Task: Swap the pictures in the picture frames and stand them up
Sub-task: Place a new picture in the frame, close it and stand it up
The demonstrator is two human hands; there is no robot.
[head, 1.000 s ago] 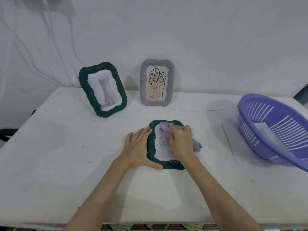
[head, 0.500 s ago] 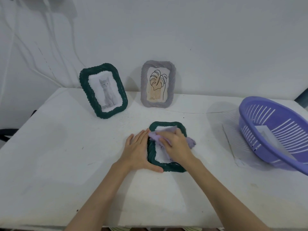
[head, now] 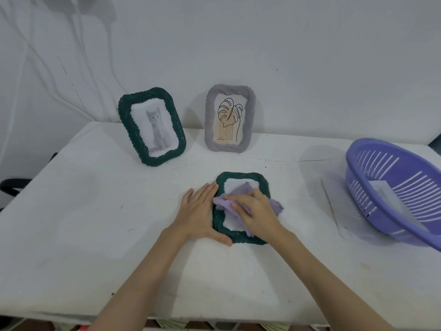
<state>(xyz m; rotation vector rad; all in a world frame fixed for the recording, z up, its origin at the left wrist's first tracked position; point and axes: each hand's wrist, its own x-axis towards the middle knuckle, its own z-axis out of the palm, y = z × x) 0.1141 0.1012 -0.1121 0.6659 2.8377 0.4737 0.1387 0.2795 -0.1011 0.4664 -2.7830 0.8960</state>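
A dark green picture frame (head: 242, 237) lies flat on the white table (head: 95, 223), near its front middle, with a pale sheet showing in its opening. The left hand (head: 199, 212) lies flat on the table against the frame's left edge, fingers straight and together, thumb stretched along the frame's lower left corner. The right hand (head: 254, 212) rests on top of the frame and presses a crumpled lilac cloth (head: 229, 199) onto the glass; its fingers are bent over the cloth, which sticks out to the left under the fingertips and to the right past the frame's edge. At the back of the table two more frames stand leaning toward the wall: a dark green one with a grey cat picture (head: 152, 126) on the left, tilted, and a grey one with a leaf drawing (head: 229, 118) to its right, the two apart from each other. A purple slotted basket (head: 391, 187) sits at the right edge of the table, tipped, with a white sheet of paper (head: 381, 194) inside it.
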